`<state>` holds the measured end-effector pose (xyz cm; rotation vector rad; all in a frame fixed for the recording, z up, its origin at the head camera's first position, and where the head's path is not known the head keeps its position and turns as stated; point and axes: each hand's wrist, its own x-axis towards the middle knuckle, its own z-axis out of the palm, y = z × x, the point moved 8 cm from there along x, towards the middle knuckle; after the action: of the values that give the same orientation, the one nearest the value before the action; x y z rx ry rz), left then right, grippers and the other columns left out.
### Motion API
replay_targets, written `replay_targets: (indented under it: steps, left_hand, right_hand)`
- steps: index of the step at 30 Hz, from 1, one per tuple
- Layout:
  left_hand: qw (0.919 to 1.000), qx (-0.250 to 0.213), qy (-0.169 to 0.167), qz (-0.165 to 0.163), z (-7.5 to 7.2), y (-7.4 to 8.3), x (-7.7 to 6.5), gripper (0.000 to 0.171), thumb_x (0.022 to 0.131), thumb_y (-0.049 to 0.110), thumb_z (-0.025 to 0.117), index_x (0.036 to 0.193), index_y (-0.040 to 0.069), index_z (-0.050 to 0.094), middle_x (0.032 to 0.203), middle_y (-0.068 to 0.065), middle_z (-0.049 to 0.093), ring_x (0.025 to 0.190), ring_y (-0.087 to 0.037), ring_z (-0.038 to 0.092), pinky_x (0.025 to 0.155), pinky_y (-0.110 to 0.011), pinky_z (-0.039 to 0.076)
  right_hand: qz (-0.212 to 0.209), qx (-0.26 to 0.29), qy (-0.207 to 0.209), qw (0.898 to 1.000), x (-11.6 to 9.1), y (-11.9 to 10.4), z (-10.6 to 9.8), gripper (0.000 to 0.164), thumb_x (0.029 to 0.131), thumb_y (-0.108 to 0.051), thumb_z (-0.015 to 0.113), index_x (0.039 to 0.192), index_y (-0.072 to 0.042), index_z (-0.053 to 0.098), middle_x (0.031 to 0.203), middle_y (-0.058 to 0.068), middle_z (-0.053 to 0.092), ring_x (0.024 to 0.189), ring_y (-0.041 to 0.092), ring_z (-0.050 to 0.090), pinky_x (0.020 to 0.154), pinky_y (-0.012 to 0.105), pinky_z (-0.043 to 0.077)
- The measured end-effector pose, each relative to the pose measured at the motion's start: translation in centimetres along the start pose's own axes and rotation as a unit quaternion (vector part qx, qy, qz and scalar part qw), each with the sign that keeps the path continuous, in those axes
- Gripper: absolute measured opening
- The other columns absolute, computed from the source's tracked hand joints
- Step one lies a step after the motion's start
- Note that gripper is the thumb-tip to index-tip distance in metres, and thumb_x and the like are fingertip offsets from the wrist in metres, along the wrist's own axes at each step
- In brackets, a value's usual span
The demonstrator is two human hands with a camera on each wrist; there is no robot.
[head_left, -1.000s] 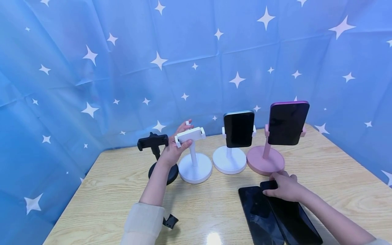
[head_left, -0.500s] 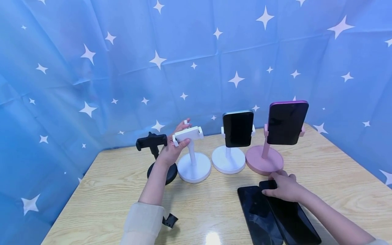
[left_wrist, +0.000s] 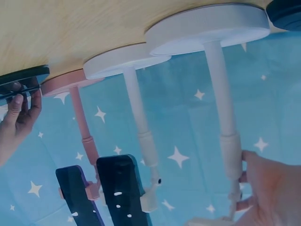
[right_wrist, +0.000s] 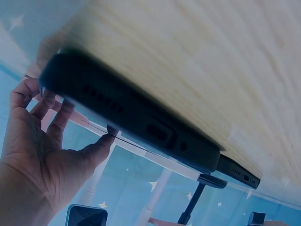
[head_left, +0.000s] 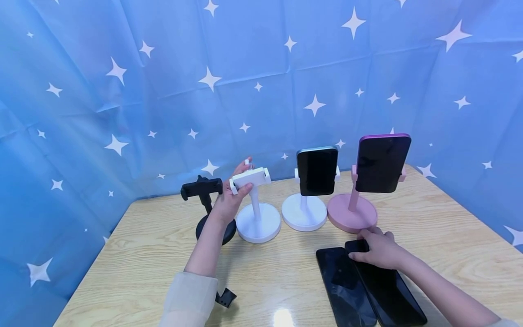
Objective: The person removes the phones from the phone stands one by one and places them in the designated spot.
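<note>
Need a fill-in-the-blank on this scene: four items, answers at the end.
1. The left grip holds the top of a ____ round-based phone stand.
2. The right grip is on one of ____ flat black phones lying on the light wood table.
3. The magenta-edged, black-screened phone sits in a tall round-based holder coloured ____.
4. In the head view, the black round-based clamp stand is to the ____ of the held phone stand.

Missing words: white; two; pink; left.

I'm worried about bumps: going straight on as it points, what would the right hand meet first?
Probably the pink round stand base, just beyond the right hand; depth there is unclear.
</note>
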<state>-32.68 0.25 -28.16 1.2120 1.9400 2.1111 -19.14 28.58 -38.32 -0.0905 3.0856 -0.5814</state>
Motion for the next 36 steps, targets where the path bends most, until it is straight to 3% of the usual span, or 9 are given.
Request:
replay_targets:
  steps: [6,12,14,16,20,24,29,31,36]
  left_hand:
    - [0.9982,-0.04,0.032,-0.029,0.1,-0.4,-0.4,0.068,0.078,0.048,0.066,0.136,0.022,0.043,0.151,0.001,0.023,0.136,-0.023,0.023,0.108,-0.053,0.016]
    - [0.996,-0.04,0.058,-0.054,0.0,-0.6,-0.7,0.074,0.078,0.045,0.067,0.14,0.015,0.037,0.149,0.004,0.025,0.133,-0.024,0.027,0.107,-0.053,0.017]
    - [0.9937,-0.049,0.081,-0.061,-0.1,-0.7,-1.0,0.076,0.077,0.043,0.069,0.139,0.013,0.038,0.147,0.005,0.03,0.132,-0.021,0.029,0.108,-0.051,0.018]
    - [0.9886,-0.074,0.113,-0.067,-0.4,-0.7,-1.2,0.071,0.076,0.037,0.072,0.136,0.012,0.044,0.141,0.001,0.04,0.129,-0.021,0.035,0.108,-0.048,0.02]
    - [0.9758,-0.085,0.187,-0.075,-1.0,-0.8,-2.0,0.044,0.078,0.018,0.072,0.119,0.007,0.06,0.119,-0.005,0.06,0.118,-0.021,0.048,0.105,-0.042,0.028]
    - [0.9678,-0.068,0.223,-0.094,-1.2,-1.2,-2.7,0.029,0.081,0.006,0.068,0.109,0.002,0.065,0.111,-0.009,0.065,0.111,-0.019,0.054,0.101,-0.039,0.035]
    - [0.9637,-0.054,0.213,-0.152,-0.6,-2.3,-3.4,0.005,0.084,0.006,0.063,0.084,0.006,0.068,0.096,-0.005,0.067,0.093,-0.013,0.061,0.093,-0.038,0.044]
    - [0.9637,-0.052,0.19,-0.18,0.1,-2.8,-3.6,0.012,0.087,0.007,0.061,0.076,0.009,0.065,0.087,-0.003,0.066,0.086,-0.013,0.062,0.089,-0.038,0.047]
    - [0.9681,-0.029,0.106,-0.225,2.4,-3.3,-3.8,0.014,0.09,0.014,0.058,0.085,0.001,0.063,0.081,-0.002,0.065,0.086,-0.015,0.062,0.088,-0.038,0.048]
  right_hand:
    - [-0.002,-0.002,0.001,1.0,-0.1,0.0,-0.1,0.053,0.072,-0.037,0.073,0.1,0.005,0.057,0.096,0.016,0.058,0.093,0.034,0.046,0.075,0.052,0.029]
    - [-0.01,-0.007,0.007,1.0,-0.2,-0.1,-0.2,0.053,0.071,-0.037,0.074,0.099,0.005,0.057,0.098,0.017,0.058,0.093,0.035,0.048,0.075,0.052,0.031]
    - [-0.016,-0.008,0.009,1.0,-0.2,-0.3,-0.2,0.054,0.07,-0.036,0.075,0.1,0.006,0.057,0.099,0.018,0.058,0.094,0.036,0.049,0.074,0.052,0.031]
    - [-0.021,-0.008,0.008,1.0,-0.3,-0.4,-0.2,0.055,0.069,-0.035,0.075,0.1,0.006,0.057,0.101,0.02,0.058,0.095,0.038,0.05,0.074,0.053,0.032]
    - [-0.027,-0.009,-0.002,1.0,-0.3,-0.5,-0.2,0.056,0.069,-0.034,0.076,0.102,0.007,0.056,0.102,0.021,0.057,0.095,0.038,0.051,0.075,0.055,0.034]
    - [-0.032,-0.013,-0.013,0.999,-0.4,-0.7,-0.3,0.057,0.069,-0.033,0.076,0.104,0.007,0.056,0.102,0.021,0.056,0.094,0.037,0.053,0.075,0.057,0.036]
    - [-0.037,0.002,-0.037,0.999,-0.5,-1.0,-0.5,0.058,0.071,-0.031,0.075,0.107,0.009,0.054,0.105,0.023,0.054,0.091,0.035,0.056,0.077,0.056,0.04]
    - [-0.039,0.015,-0.053,0.998,-0.6,-1.1,-0.7,0.058,0.072,-0.031,0.075,0.109,0.01,0.054,0.107,0.024,0.053,0.091,0.033,0.056,0.078,0.054,0.043]
    - [-0.046,0.045,-0.084,0.994,-0.7,-1.9,-1.3,0.055,0.076,-0.028,0.073,0.111,0.01,0.054,0.107,0.021,0.057,0.092,0.032,0.057,0.078,0.049,0.048]
